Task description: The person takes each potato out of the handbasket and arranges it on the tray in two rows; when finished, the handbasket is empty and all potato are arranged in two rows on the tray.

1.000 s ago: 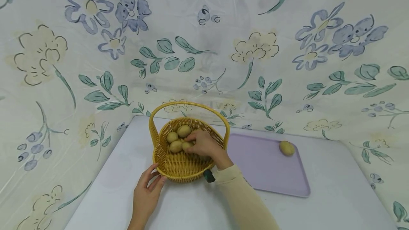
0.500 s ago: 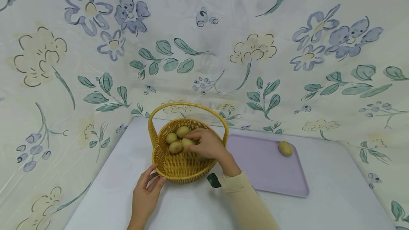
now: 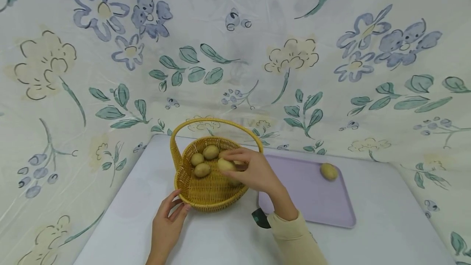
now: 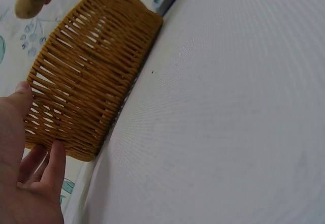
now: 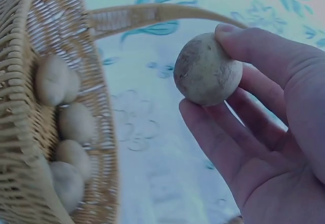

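The right hand (image 3: 257, 171) has its fingers (image 5: 254, 51) pinched round a small, dull tan potato (image 3: 225, 164), held just above the wicker basket (image 3: 206, 193), while the left hand (image 3: 167, 220) rests with relaxed fingers against the basket's near wall. I judge the work barely begun: one potato (image 3: 328, 171) lies on the purple tray (image 3: 312, 199) on the table (image 3: 220, 240). Several potatoes (image 3: 202, 169) still sit in the basket.

Yellow wicker basket (image 3: 206, 193), lilac tray (image 3: 312, 199)
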Tool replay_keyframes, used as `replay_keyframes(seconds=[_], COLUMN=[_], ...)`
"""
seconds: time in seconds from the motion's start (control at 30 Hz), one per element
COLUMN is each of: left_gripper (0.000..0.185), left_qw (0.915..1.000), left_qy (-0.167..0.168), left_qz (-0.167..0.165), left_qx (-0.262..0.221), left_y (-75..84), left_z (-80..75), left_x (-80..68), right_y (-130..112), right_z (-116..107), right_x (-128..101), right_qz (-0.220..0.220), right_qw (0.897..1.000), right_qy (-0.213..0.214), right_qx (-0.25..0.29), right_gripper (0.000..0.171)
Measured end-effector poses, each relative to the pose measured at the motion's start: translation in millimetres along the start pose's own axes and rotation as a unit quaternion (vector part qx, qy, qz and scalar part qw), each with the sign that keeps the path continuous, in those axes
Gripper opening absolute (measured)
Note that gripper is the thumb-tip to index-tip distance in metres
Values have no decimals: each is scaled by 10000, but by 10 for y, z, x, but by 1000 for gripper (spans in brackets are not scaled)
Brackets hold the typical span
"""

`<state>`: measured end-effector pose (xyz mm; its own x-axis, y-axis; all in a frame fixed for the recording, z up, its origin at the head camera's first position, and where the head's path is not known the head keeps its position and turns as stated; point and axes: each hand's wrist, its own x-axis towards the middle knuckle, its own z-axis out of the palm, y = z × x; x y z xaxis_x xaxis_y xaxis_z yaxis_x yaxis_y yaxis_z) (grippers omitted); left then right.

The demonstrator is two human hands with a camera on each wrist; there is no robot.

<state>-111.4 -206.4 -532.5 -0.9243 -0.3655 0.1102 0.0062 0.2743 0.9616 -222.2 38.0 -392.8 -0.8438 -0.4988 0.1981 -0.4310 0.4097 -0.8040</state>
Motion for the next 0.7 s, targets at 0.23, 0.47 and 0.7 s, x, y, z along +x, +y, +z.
replay_keyframes(seconds=[0.23, 0.47, 0.7], left_gripper=[55, 55, 56], left_qw=[10000, 9999, 9999], left_qy=[-86, -129, -28], left_qz=[29, 93, -68], left_qx=[2, -11, 113], left_y=[-5, 7, 7], left_z=[-4, 3, 7], left_x=[5, 17, 7], right_y=[-69, 7, 206], right_z=[-304, -581, -793], right_x=[-294, -519, -720], right_qz=[-324, -614, -378], right_qw=[9984, 9923, 9904], right_qy=[420, 670, 1071], right_qx=[190, 838, 794], right_gripper=[37, 40, 39])
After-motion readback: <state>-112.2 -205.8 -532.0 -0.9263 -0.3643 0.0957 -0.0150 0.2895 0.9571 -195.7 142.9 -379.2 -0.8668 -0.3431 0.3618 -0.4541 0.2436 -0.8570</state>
